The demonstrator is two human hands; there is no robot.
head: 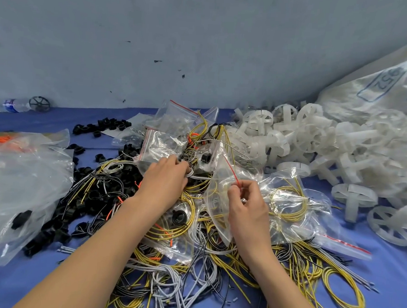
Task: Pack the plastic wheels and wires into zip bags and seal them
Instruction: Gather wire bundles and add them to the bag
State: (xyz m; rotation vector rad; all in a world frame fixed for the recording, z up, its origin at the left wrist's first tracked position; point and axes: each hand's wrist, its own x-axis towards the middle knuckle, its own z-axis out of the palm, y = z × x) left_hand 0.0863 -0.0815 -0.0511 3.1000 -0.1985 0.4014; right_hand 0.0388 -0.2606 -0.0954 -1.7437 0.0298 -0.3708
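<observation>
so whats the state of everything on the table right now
left hand, gripping grey wires from the pile
right hand, pinching the held bag's red strip
held bag, upright, yellow wires inside, seal unclear
flat bag, lying down, yellow wires inside
wires, loose, tangled
wheels, loose heap, unpacked
black parts, loose pile
bottle, lying on its side
sack, lying behind the wheels

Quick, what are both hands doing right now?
Left hand: grips grey wires.
Right hand: pinches a zip bag by its red-striped edge.

blue cloth (pixel 393 272) | wires (pixel 214 273) | white wheels (pixel 317 141) | zip bags (pixel 297 207)
</observation>
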